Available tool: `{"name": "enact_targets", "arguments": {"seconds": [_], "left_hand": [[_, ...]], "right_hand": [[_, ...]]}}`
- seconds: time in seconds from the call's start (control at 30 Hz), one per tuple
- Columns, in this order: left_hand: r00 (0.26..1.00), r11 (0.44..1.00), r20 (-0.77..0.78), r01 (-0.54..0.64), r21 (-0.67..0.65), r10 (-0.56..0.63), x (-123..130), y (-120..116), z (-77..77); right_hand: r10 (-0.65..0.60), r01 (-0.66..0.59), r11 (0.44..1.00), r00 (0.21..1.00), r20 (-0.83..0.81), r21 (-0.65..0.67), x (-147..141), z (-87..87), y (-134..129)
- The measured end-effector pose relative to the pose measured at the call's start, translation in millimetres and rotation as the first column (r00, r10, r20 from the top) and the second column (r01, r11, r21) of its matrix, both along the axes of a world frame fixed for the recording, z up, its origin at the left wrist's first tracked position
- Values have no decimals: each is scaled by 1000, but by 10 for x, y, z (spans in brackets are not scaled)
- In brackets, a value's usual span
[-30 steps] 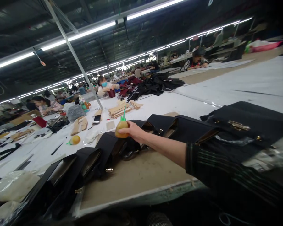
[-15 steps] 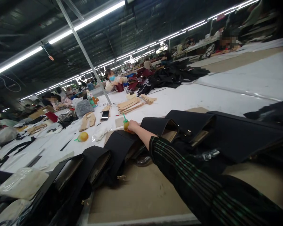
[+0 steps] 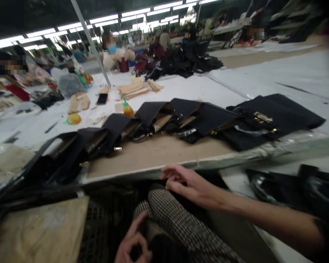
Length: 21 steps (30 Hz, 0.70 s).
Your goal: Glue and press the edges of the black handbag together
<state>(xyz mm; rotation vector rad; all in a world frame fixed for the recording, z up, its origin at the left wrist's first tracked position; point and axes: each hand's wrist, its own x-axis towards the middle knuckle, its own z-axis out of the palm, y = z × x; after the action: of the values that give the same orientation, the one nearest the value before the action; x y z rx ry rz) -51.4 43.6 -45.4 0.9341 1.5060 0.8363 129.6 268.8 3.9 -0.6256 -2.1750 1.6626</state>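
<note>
My right hand (image 3: 190, 184) hangs over my lap by the table's front edge, fingers loosely bent and apart, with nothing seen in it. Low in the view, my left hand (image 3: 134, 243) is over my lap too. Its index finger is stretched and the others are curled, with no object visible in it. Beyond the edge stands a row of black bags (image 3: 149, 113) with their flaps up. Behind them is a yellow glue bottle (image 3: 128, 109) with a green nozzle, upright. A flat black bag (image 3: 276, 113) with gold hardware lies at the right.
A second yellow bottle (image 3: 74, 118) lies on its side on the white table. A phone (image 3: 102, 98) and beige stacked pieces (image 3: 133, 87) lie farther back. A metal pole (image 3: 91, 44) rises from the table. A masked co-worker (image 3: 112, 54) sits across. More black pieces (image 3: 293, 188) lie at lower right.
My right hand has let go of the yellow bottle and drawn back to my lap. The view has tipped downward, and my left hand has come into sight.
</note>
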Motion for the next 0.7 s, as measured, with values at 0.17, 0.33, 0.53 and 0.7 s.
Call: {"name": "enact_targets", "arguments": {"seconds": [0.17,0.33,0.53,0.7], "left_hand": [[982,988,-190,16,152,14,141,-178,-239],[965,981,-260,89,170,-42,306,-161,-102],[941,964,-332,149,222,-69,434,-226,11],[921,942,-376,212,259,-103,510,-325,115]], "right_hand": [[6,28,996,919,394,-80,1080,-483,-1297],[-66,171,914,958,281,-367,1121,-759,-1685],[-80,146,946,970,228,-288,994,-821,-1609],[-34,56,965,995,90,-256,997,-833,-1553]]}}
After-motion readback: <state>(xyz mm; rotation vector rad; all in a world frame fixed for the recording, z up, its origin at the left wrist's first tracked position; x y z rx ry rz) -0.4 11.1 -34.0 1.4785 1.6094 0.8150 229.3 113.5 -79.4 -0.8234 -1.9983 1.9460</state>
